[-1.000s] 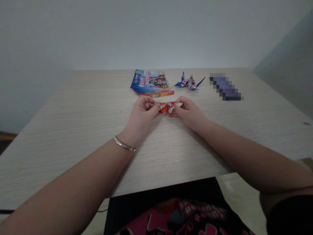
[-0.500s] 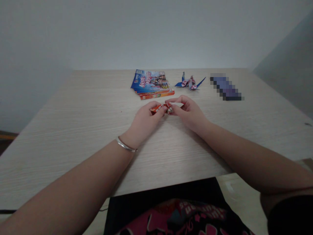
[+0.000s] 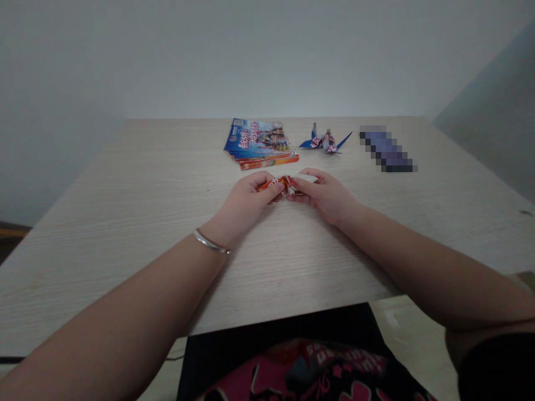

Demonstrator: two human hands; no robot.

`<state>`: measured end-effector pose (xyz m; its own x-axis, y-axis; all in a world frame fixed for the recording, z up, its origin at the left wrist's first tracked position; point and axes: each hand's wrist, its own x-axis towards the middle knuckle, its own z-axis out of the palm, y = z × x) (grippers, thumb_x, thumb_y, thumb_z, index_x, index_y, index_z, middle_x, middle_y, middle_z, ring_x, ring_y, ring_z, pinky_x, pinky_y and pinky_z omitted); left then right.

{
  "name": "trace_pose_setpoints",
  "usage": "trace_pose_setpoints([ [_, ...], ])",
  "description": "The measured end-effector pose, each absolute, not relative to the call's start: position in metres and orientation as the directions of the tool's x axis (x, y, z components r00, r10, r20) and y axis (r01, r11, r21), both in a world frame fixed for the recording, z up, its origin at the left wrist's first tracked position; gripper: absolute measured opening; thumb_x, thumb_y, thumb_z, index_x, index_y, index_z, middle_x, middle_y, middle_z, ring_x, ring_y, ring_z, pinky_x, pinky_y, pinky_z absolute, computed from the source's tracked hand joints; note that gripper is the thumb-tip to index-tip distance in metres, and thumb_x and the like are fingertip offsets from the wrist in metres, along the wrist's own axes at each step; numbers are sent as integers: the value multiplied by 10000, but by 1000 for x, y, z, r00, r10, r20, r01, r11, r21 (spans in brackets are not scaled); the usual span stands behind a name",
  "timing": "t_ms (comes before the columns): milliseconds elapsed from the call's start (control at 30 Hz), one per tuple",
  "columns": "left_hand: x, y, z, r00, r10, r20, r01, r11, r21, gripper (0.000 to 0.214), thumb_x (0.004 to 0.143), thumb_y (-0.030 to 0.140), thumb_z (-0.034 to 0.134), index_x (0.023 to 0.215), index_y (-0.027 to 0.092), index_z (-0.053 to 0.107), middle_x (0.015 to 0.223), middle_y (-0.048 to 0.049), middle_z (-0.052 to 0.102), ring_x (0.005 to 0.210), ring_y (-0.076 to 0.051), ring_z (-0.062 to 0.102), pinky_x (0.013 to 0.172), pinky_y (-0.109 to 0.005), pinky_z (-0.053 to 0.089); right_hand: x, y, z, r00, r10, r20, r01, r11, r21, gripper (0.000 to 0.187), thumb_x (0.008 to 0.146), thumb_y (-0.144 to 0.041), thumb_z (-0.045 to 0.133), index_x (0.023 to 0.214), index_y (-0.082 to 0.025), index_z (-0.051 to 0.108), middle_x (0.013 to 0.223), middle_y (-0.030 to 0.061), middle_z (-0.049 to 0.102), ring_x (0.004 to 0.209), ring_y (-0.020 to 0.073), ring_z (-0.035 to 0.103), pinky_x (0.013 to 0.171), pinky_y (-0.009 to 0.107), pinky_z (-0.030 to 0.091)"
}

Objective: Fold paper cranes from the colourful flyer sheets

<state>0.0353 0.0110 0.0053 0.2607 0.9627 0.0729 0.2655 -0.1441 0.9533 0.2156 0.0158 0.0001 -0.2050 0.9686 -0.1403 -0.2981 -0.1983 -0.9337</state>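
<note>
A small piece of folded paper [image 3: 288, 185], orange and red with printing and a white part on its right, is held between my two hands above the middle of the table. My left hand [image 3: 251, 197] pinches its orange end with thumb and fingers. On the white end, my right hand [image 3: 328, 192] is closed, its thumb pressing near the paper's centre. Part of the folds is hidden behind the fingers. Just beyond my hands lies a fanned stack of printed leaflets [image 3: 263, 139], blue on top with orange edges below. Right of it stand blue and white folded paper cranes [image 3: 326, 142].
A blurred-out dark flat object [image 3: 387, 150] lies at the back right of the pale wooden table [image 3: 146, 211]. The table's far edge meets a grey-white wall [image 3: 267, 61]. My lap, in dark patterned cloth [image 3: 301, 367], shows below the near edge.
Both hands have shifted slightly on the folded paper, and the fingers of my right hand sit lower. More of the paper's middle folds show between the thumbs. The leaflets and cranes stay put.
</note>
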Motion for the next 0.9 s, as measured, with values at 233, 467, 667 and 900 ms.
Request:
trace_pose_setpoints([
  [233,37,11,7,251,966,66,267,-135,954,299,933,387,596,715,184,573,662,19,558,627,-119,475,613,-253,366,213,14,4,-169,951,-257,-294,-298,-908,91,859,-157,806,798,-168,738,785,18,785,684,111,728,703,227,652],
  [467,36,15,4,262,964,41,79,-63,995,340,831,442,714,668,187,560,626,30,535,579,-99,427,574,-241,328,222,13,11,-344,896,-281,-425,-416,-804,122,913,-122,709,808,-164,754,851,19,795,761,101,735,768,205,636],
  [667,35,19,-1,284,958,39,-58,-24,998,413,739,528,834,692,172,630,675,11,602,624,-104,477,616,-240,376,221,12,12,-376,881,-287,-485,-452,-749,189,969,-109,617,842,-172,741,834,4,795,734,96,741,769,209,643],
  [900,34,21,-3,306,952,-5,-127,46,991,450,689,559,891,743,164,683,716,2,644,652,-108,528,643,-244,425,223,14,8,-371,867,-333,-475,-485,-734,122,988,-158,637,902,-170,722,842,27,791,723,105,739,768,220,647],
])
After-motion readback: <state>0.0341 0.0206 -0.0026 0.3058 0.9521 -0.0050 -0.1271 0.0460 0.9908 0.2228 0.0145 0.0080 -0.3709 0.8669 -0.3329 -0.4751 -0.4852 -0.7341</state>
